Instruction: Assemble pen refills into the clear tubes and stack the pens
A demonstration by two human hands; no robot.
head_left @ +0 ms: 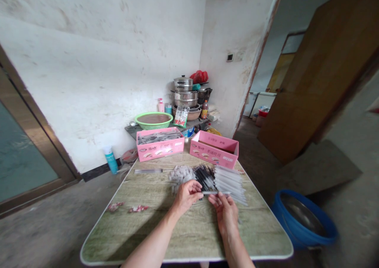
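Note:
My left hand [187, 195] is closed in a pinch at one end of a slim pale tube [211, 192]. The fingers of my right hand [226, 210] grip the same tube near its other end, so it lies level between both hands just above the table. Right behind my left hand is a heap of small whitish pieces [181, 174], too blurred to name. Thin black sticks [203, 175] lie in a bundle beside it. To their right, long translucent tubes [228, 180] are laid side by side.
At the table's far edge stand a pink box [160, 152] filled with thin grey sticks and a second pink box [213, 154]. One slim stick [148, 171] lies at left on the wood-patterned table [142, 236]. A blue bucket [304, 220] stands on the right.

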